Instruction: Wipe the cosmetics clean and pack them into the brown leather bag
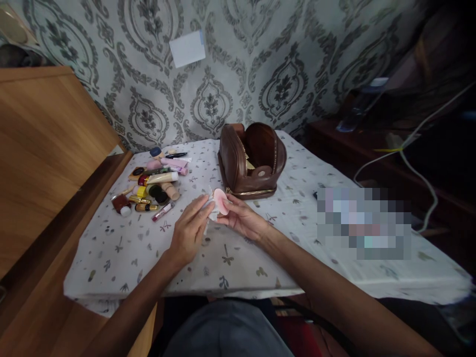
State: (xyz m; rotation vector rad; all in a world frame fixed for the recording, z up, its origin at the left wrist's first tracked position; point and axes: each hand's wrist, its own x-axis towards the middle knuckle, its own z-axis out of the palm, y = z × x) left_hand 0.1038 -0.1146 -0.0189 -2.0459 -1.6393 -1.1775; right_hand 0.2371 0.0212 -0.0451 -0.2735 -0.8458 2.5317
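My right hand (245, 220) grips a flat, round pink piece (220, 201) by its edge, perhaps a compact or a puff; I cannot tell which. Against its left side my left hand (189, 229) presses a thin white tissue (213, 216), with the fingers closed on it. Just behind both hands stands a brown leather cosmetic bag (238, 171), unzipped and gaping. To the left lies a pile of cosmetics: a cream tube (162, 177), a pink tube (174, 162), a lip gloss (162, 211), gold-and-black tubes (146, 207) and a brown bottle (121, 204).
A white patterned cloth (141, 258) covers the table. A wooden panel (48, 163) borders the left side. At right are a blurred-out patch (364, 223), a clear bottle (359, 106) on a dark surface, and a white cable (424, 183). Patterned wallpaper (238, 64) rises behind.
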